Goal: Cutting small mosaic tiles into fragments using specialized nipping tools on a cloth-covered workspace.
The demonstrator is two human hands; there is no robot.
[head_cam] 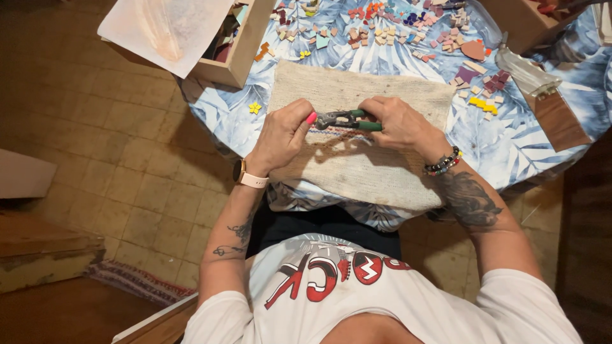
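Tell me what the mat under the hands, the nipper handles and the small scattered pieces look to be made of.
Mat: coarse woven fibre, probably jute or rough cotton; beige, matte, weave showing.
Nippers: dark metal head, handles seemingly coated in green plastic or rubber, gripped by the right hand; the left hand is at the head.
Scattered pieces: likely ceramic or glass mosaic tile; flat, angular, solid colours. Finish too small to tell.

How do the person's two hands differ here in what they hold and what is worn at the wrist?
The right hand grips the green handles of the nippers; the left hand pinches at the tool's metal head, fingertips only. The left wrist carries a pale watch; the right wrist wears beaded bracelets. Both hands hover over the beige woven mat, and both forearms are tattooed.
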